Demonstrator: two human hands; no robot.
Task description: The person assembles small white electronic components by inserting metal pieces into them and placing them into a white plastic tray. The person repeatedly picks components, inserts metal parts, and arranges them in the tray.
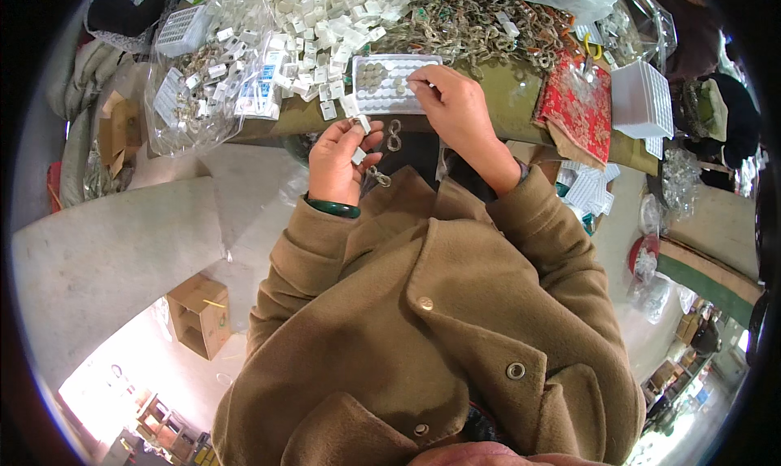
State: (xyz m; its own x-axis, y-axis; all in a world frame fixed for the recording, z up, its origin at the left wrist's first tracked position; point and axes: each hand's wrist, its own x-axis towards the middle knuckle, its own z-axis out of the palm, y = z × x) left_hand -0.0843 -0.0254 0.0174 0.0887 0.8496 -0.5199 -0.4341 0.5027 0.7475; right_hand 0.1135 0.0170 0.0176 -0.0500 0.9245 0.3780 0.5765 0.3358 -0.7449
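My left hand, a dark green bangle at its wrist, grips a small white plastic piece between thumb and fingertips. A second white piece shows lower among its fingers, with a looped cord hanging beside it. Over the right part of a shallow white tray, my right hand has its thumb and forefinger pinched together; whatever is between them is too small to make out. Rows of small round greyish pieces fill the tray's left part. A twisted cord loop hangs at the table edge between my hands.
Loose white plastic pieces are heaped behind my left hand, beside a clear bag of similar parts. A pile of tangled cord loops lies at the far right. Near it are a red patterned cloth and stacked white trays.
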